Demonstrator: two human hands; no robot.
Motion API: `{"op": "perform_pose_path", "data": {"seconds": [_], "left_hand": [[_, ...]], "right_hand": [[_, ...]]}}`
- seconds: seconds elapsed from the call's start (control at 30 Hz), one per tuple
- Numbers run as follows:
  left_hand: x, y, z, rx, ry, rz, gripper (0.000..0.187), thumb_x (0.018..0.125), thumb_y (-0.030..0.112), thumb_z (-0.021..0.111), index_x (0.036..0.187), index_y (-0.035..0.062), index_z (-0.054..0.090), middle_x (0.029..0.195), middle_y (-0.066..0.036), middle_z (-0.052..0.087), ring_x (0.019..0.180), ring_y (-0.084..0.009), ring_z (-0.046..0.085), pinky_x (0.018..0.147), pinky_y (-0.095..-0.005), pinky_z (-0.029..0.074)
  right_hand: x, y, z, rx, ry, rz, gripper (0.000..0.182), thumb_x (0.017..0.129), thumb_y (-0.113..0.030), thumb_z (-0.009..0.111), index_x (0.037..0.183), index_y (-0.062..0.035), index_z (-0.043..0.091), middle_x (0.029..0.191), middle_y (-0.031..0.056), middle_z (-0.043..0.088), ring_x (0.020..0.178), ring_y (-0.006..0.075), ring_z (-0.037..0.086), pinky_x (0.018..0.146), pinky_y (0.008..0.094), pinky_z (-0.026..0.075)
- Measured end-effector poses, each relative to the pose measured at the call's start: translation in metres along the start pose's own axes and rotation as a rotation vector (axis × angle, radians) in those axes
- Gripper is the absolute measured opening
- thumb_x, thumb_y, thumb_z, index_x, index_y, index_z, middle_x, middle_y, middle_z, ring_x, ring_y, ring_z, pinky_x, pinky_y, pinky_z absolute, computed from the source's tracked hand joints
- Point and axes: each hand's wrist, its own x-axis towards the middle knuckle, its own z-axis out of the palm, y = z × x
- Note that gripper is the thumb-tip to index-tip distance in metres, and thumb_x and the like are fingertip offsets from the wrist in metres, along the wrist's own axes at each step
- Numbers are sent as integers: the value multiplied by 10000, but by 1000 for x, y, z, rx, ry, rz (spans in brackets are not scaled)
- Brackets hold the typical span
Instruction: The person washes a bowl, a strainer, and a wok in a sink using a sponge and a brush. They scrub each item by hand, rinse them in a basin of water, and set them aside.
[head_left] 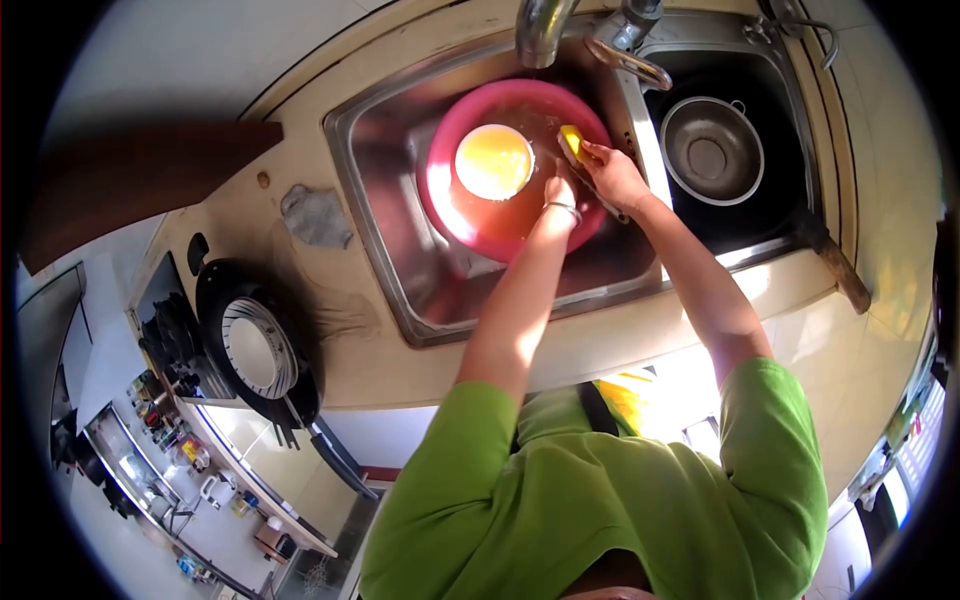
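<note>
A pink basin [440, 215] with cloudy, orange-tinted water stands in the large sink. My right hand [614, 175] is closed on a yellow sponge [571, 138] over the basin's right side. The sponge presses against a thin, long-edged item [612, 209], seen nearly edge-on, whose kind I cannot make out. Just left of it, my left hand [560, 190], with a band at the wrist, is low in the basin against this item. Its fingers are partly hidden and look curled. A white-rimmed round bowl [495, 162], bright yellow inside, sits at the basin's left.
The steel sink [400, 300] surrounds the basin, with a faucet [543, 35] above. In the right sink, a metal bowl [712, 150] rests in a dark pan with a wooden handle [838, 265]. A grey cloth [316, 216] and a black pan holding a white rack [258, 345] lie left.
</note>
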Motion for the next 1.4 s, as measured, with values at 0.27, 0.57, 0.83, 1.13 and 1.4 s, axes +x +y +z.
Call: {"op": "perform_pose_path", "data": {"seconds": [0.27, 0.57, 0.83, 1.13, 1.4], "left_hand": [[-3, -10, -20, -5, 43, 123, 212, 816, 184, 433, 887, 2, 516, 684, -100, 530, 578, -229, 520, 514, -339, 444], [-111, 0, -71, 144, -224, -99, 112, 825, 83, 381, 749, 27, 440, 577, -15, 396, 406, -73, 331, 345, -205, 257], [-116, -7, -77, 198, -128, -78, 93, 803, 69, 379, 726, 39, 421, 565, -15, 392, 385, -64, 316, 330, -204, 240], [-113, -14, -83, 241, -54, -66, 140, 797, 81, 367, 672, 62, 426, 515, -3, 353, 364, -93, 295, 316, -232, 218], [-110, -15, -120, 857, 110, 357, 152, 820, 147, 402, 775, 9, 447, 653, -150, 518, 579, -282, 523, 496, -371, 409]], "right_hand": [[-26, -1, -2, -242, 89, -273, 297, 809, -155, 454, 1083, -58, 515, 871, 189, 576, 770, 324, 569, 696, 354, 456], [-52, -13, 19, -825, -137, -331, 278, 836, -186, 368, 1078, -200, 504, 855, 99, 580, 706, 239, 592, 608, 344, 477], [-48, -18, 44, -730, -157, -146, 280, 861, -210, 339, 890, -102, 595, 829, 116, 593, 749, 239, 595, 657, 325, 476], [-35, -38, 5, -1169, -160, -580, 173, 752, -134, 461, 840, -114, 608, 825, 75, 579, 766, 174, 598, 625, 278, 483], [-11, -19, 28, -884, -223, -177, 275, 793, -192, 380, 848, -14, 582, 890, 175, 584, 834, 250, 585, 696, 345, 473]]}}
